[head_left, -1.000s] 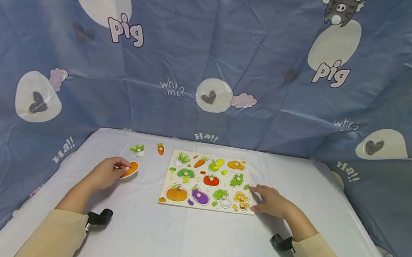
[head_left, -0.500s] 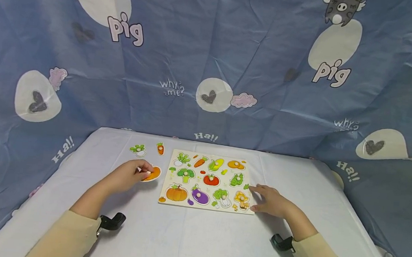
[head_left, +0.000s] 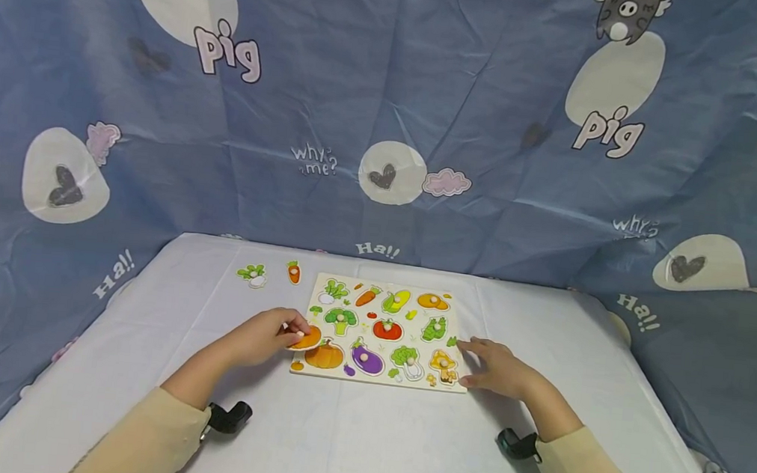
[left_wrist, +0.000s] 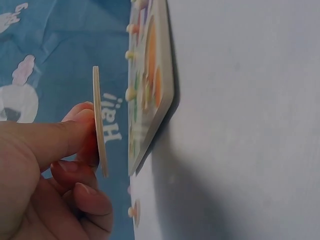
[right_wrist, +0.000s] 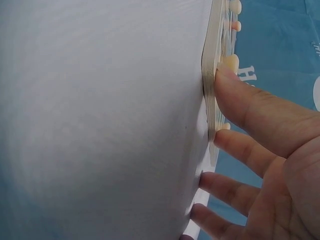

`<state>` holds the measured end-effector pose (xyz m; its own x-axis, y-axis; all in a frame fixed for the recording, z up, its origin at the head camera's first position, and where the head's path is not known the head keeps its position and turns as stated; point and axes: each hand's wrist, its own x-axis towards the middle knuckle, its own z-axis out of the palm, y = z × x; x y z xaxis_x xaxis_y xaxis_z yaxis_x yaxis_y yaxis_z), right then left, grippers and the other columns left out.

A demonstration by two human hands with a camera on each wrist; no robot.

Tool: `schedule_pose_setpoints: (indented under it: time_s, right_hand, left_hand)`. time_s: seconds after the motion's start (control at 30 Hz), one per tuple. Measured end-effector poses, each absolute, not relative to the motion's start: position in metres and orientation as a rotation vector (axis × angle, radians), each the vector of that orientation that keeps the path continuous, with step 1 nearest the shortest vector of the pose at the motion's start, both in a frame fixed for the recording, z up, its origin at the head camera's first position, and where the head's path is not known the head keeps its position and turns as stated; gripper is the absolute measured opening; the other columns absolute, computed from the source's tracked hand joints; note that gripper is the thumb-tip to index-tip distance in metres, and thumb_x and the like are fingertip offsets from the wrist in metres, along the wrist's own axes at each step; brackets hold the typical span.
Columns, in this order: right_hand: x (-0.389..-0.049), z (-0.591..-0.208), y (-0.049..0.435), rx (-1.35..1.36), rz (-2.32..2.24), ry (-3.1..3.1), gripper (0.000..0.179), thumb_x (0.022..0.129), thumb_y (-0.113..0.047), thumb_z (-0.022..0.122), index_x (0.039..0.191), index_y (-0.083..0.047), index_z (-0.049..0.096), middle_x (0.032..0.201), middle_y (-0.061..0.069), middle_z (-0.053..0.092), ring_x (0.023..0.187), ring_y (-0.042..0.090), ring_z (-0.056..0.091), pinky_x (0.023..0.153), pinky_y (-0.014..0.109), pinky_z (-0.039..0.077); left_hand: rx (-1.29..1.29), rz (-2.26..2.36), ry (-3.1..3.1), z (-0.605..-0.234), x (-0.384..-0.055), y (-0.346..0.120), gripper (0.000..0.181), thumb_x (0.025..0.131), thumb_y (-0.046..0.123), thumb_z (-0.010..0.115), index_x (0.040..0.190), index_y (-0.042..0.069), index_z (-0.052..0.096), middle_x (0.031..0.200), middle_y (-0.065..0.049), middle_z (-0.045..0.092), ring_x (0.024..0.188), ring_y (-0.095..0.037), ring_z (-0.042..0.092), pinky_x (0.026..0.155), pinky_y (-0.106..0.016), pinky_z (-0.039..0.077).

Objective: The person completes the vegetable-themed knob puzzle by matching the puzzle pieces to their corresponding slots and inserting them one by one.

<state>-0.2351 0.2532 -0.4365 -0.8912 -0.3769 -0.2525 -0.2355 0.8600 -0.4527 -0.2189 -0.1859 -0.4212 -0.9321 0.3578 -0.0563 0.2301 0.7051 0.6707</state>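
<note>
My left hand (head_left: pixel 267 338) pinches an orange pumpkin puzzle piece (head_left: pixel 309 338) between thumb and fingers. The piece hovers over the lower left of a wooden vegetable peg puzzle board (head_left: pixel 375 381), partly covering its printed pumpkin (head_left: pixel 325 356). Seen edge-on in the left wrist view, the thin pumpkin piece (left_wrist: pixel 100 122) is apart from the board (left_wrist: pixel 167 65). My right hand (head_left: pixel 498 369) rests against the board's right edge with fingers spread. In the right wrist view, its thumb (right_wrist: pixel 240 100) and index finger touch the board's side.
A white radish piece (head_left: pixel 253 276) and a carrot piece (head_left: pixel 293 272) lie on the white cloth (head_left: pixel 394 448), left of the board. Knobbed pieces on the board include a tomato (head_left: pixel 387 330) and an eggplant (head_left: pixel 368 359). A blue patterned cloth (head_left: pixel 326 217) hangs behind.
My left hand has carried the pumpkin piece rightward from the cloth at the left to above the board's lower left corner. My right hand has stayed at the board's right edge.
</note>
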Motion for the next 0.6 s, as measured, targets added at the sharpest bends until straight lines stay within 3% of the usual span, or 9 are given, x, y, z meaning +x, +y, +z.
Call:
schedule_pose_setpoints:
  time_s: [0.6]
  right_hand:
    - [-0.234, -0.432, 0.251, -0.443, -0.598, 2.696, 0.077, 0.084, -0.038, 0.079, 0.149, -0.009, 0.048, 0.155, 0.029, 0.032, 0.141, 0.055, 0.026, 0.108, 0.071, 0.026]
  left_hand:
    - [0.579, 0.96, 2.682, -0.432, -0.222, -0.159, 0.01, 0.098, 0.005, 0.063, 0.099, 0.014, 0.068, 0.088, 0.006, 0.06, 0.083, -0.013, 0.054, 0.08, -0.032, 0.048]
